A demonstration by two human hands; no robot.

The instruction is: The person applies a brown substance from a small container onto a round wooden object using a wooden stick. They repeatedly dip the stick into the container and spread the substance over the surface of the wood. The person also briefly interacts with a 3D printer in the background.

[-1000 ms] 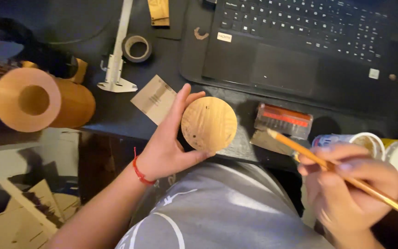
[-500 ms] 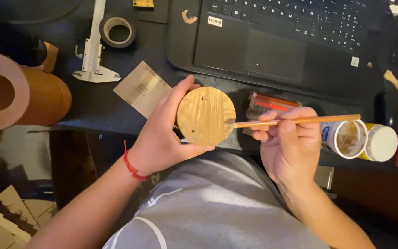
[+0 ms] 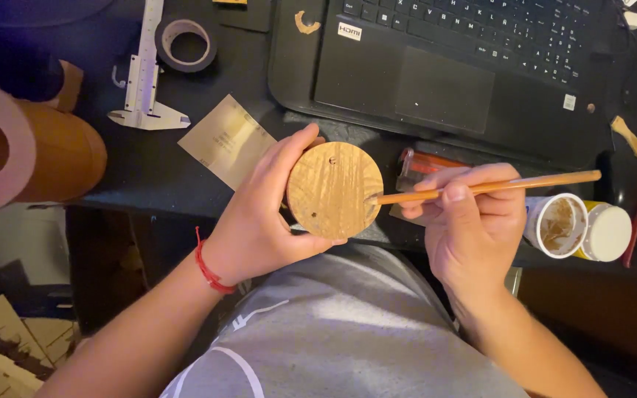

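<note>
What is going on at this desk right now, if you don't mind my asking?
A person seated at a dark desk holds a round wooden disc in the left hand. The right hand holds a thin brush with its tip touching the disc's right edge. An open small pot stands by the right hand, its lid beside it. A laptop sits behind.

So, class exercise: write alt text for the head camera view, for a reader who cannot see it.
The left hand holds a round wooden disc while the right hand touches a wooden-handled brush to its edge. An open laptop and an open jar sit on the dark desk.
</note>
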